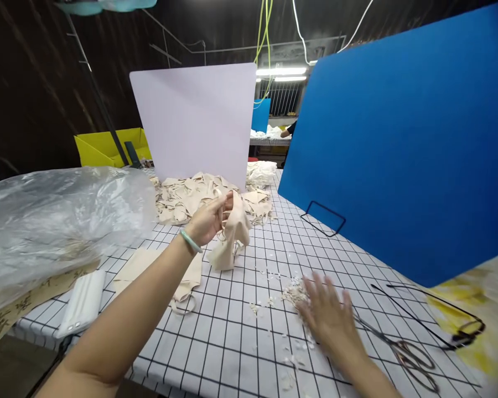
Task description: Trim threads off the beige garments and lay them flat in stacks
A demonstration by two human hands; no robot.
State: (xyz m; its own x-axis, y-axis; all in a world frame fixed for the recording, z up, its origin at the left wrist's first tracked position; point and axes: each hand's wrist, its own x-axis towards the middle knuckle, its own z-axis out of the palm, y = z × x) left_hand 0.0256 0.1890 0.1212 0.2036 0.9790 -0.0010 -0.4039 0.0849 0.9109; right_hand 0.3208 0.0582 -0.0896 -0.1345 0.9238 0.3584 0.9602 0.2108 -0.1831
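My left hand is closed around a beige fabric piece with thin straps, which hangs above the checked table. Beyond it lies a heap of similar beige fabric pieces. Under my left forearm another beige piece rests flat, with a strap loop at its right end. My right hand lies palm down with fingers spread, touching a small pile of pale fabric scraps. Just right of that hand are scissors, their blades partly hidden behind it.
A clear plastic bag and a white power bank-like device sit at left. Eyeglasses lie at right, below a leaning blue board. A pale lilac board and a yellow box stand behind. A person's arm shows far back.
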